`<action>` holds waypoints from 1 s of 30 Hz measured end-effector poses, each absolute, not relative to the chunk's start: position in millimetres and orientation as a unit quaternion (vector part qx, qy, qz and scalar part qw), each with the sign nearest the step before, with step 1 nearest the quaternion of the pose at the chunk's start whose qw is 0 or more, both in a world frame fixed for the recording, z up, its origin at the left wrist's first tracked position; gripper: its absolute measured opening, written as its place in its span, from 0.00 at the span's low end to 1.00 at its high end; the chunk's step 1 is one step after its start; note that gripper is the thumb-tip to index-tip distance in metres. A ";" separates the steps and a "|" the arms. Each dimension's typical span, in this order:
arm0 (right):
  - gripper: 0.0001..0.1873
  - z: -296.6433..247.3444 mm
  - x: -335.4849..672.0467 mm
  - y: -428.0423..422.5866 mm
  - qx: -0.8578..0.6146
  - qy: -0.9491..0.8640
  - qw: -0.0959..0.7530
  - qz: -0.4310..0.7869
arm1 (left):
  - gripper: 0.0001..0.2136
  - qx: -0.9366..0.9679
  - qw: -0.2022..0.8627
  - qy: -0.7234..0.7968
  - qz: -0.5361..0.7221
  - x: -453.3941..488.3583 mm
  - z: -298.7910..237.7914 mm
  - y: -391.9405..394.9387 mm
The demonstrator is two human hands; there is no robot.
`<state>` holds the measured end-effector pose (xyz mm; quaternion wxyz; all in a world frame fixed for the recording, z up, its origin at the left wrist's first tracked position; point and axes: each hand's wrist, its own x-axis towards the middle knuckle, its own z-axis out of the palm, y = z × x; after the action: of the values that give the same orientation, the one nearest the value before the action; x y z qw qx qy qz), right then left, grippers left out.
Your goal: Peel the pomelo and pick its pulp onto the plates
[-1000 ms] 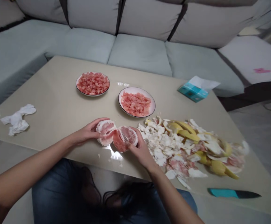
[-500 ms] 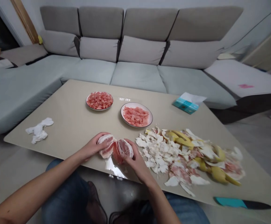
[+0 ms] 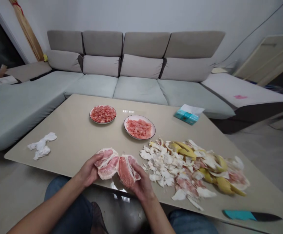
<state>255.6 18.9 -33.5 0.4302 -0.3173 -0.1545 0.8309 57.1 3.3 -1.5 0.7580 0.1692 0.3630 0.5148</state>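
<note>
A peeled pomelo (image 3: 107, 167) with pink flesh and white pith is spread apart between my two hands, above the table's near edge. My left hand (image 3: 89, 170) is closed around its left part, thumb on top. My right hand (image 3: 141, 183) grips the right part, fingers underneath and thumb over the side. The two parts appear to meet near the middle. Beyond them stand a plate (image 3: 151, 134) of pink pomelo flesh pieces and, farther left, a second plate (image 3: 90, 117) heaped with more pieces. Right of my hands lies a pile of white and yellow peel (image 3: 165, 162).
A knife (image 3: 240, 214) with a teal handle lies at the table's (image 3: 70, 130) near right edge. Crumpled tissue (image 3: 42, 145) is on the left, a blue tissue pack (image 3: 187, 116) at the far right. A grey sofa (image 3: 138, 87) stands behind the table.
The pomelo is opened wider, with more pink flesh facing up, and my hands have turned outward with it. The camera view has tilted up, so the table appears lower.
</note>
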 end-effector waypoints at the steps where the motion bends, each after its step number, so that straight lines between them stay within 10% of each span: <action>1: 0.14 -36.4 251.0 18.9 -0.303 -0.141 0.426 0.841 | 0.15 0.149 0.769 0.353 0.512 58.5 -1.9 4.4; 19: 0.31 -70.8 220.2 13.0 -0.103 -0.134 0.264 0.950 | 0.21 0.128 0.889 0.205 0.389 39.8 -29.9 5.8; 30: 0.21 -58.9 208.3 34.3 -0.230 -0.068 0.424 0.874 | 0.13 0.020 0.799 0.274 0.535 26.3 -22.3 4.4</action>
<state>208.3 34.3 -58.9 0.4237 -0.2297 -0.0679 0.8735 26.3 4.4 -22.3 0.7986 0.0200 0.2743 0.5353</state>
